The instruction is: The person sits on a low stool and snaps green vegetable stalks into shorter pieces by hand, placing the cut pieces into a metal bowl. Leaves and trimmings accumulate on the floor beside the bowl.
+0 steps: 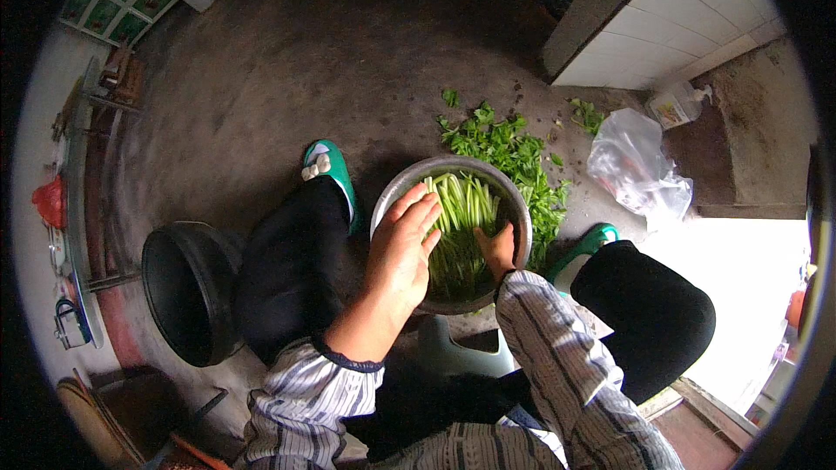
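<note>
A round metal basin [520, 209] sits between my knees with a bundle of green stems, probably celery [464, 202], lying lengthwise inside. The lower part of the stems looks wet or under water. My left hand [406, 235] is over the basin's left side, beside the stems, its fingers extended and slightly apart with nothing in them. Down inside the basin at the right is my right hand [498, 247], against the stems and close to the wall. Some of its fingers are hidden, so its grip is unclear.
Leafy green tops [509, 150] lie heaped on the floor beyond the basin. A clear plastic bag [630, 156] and a pump bottle [676, 106] are at the right. A black bucket [179, 294] stands left of my leg. Below the basin is a pale plastic stool [444, 346].
</note>
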